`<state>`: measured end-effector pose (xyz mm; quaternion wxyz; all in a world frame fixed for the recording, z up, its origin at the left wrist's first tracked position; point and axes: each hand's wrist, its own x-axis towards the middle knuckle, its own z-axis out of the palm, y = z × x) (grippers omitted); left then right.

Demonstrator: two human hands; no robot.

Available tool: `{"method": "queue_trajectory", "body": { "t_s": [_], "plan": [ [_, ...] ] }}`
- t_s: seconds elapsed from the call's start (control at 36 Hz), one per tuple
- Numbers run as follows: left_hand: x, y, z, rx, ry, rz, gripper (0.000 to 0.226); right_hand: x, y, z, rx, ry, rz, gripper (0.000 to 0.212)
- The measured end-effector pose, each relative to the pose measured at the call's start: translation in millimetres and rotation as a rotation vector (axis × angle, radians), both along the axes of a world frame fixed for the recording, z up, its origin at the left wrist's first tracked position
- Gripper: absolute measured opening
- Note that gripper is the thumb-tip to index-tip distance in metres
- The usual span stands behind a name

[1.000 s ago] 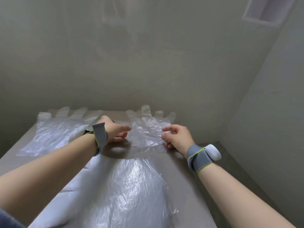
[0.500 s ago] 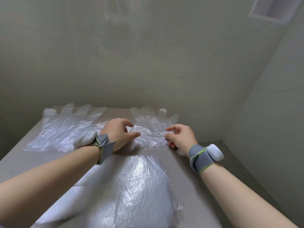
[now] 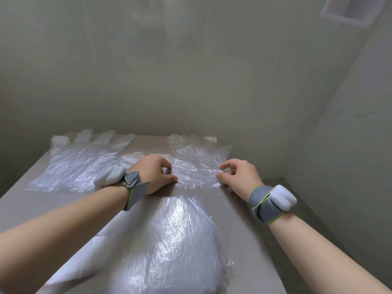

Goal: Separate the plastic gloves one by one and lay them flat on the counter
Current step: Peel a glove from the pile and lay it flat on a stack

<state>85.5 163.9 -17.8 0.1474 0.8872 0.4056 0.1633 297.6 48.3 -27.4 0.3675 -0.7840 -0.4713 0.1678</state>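
A clear plastic glove (image 3: 196, 164) lies flat at the back right of the grey counter (image 3: 244, 225), fingers pointing at the wall. My left hand (image 3: 154, 172) pinches its cuff at the left corner with thumb and curled fingers. My right hand (image 3: 237, 175) pinches the cuff's right corner between thumb and forefinger. Another glove (image 3: 76, 164) lies flat at the back left. A shiny stack of gloves (image 3: 169, 247) sits near me, between my forearms.
A wall stands right behind the counter, and a second wall closes the right side. The counter's right edge drops to a lower ledge (image 3: 297, 196). Both wrists wear grey bands with white pods.
The right glove has been drawn a little toward me and smoothed. My left hand's fingers curled from stretched out into a pinch on the cuff. The view tilted slightly.
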Motion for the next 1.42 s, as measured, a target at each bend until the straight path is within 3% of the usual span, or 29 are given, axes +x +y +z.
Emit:
{"method": "queue_trajectory", "body": {
  "t_s": [0.11, 0.33, 0.58, 0.78, 0.94, 1.25, 1.42],
  "plan": [
    [-1, 0, -2, 0.007, -0.027, 0.005, 0.019, 2, 4, -5, -0.005, -0.016, -0.021, 0.014],
    [-2, 2, -10, 0.016, -0.112, 0.041, 0.039, -3, 5, -6, -0.040, -0.149, -0.022, 0.017],
    [-3, -2, -7, 0.003, -0.064, -0.005, 0.031, -3, 5, -6, -0.057, -0.188, -0.021, 0.014],
    [-4, -3, -6, -0.065, -0.157, 0.031, 0.030, -4, 3, -5, -0.029, -0.106, -0.053, 0.013],
    [-15, -7, 5, -0.136, -0.211, 0.057, 0.025, -6, -11, 12, 0.013, -0.156, -0.103, 0.017],
    [-47, -64, 38, -0.136, -0.287, -0.007, 0.017, -41, -61, 39, 0.086, -0.104, -0.002, 0.006],
    [-56, -104, 36, -0.180, -0.296, -0.057, 0.021, -61, -83, 29, 0.027, -0.141, 0.082, 0.016]
  ]
}}
